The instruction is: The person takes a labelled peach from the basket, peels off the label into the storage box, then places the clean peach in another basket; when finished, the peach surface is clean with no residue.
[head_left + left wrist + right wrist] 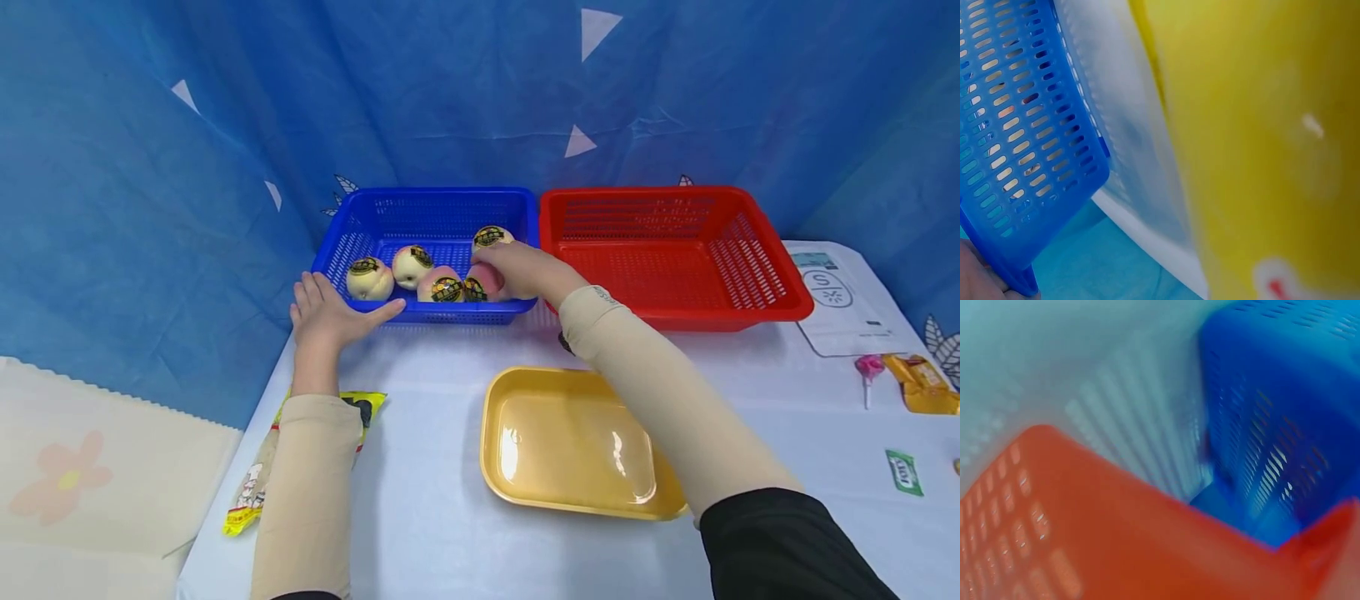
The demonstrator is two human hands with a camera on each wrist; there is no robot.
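Observation:
Inside the blue basket (450, 200) lie several peaches with dark stickers, one of them a pale peach (370, 278) at the left. My right hand (521, 268) reaches over the basket's right side, its fingers curled round a pinkish peach (484, 283). Another peach (491, 237) lies just behind that hand. At the basket's front left corner my left hand (326, 315) rests against the rim, fingers straight and thumb spread along the front edge. Part of the left hand (979, 278) touches the basket corner in the left wrist view. The right wrist view does not show the held peach.
A red basket (750, 312) stands right beside the blue one. In front is a yellow tray (577, 442), partly under my right forearm. A yellow snack bag (251, 492) lies by my left forearm. A lollipop (869, 367) and wrapped sweets lie at the right.

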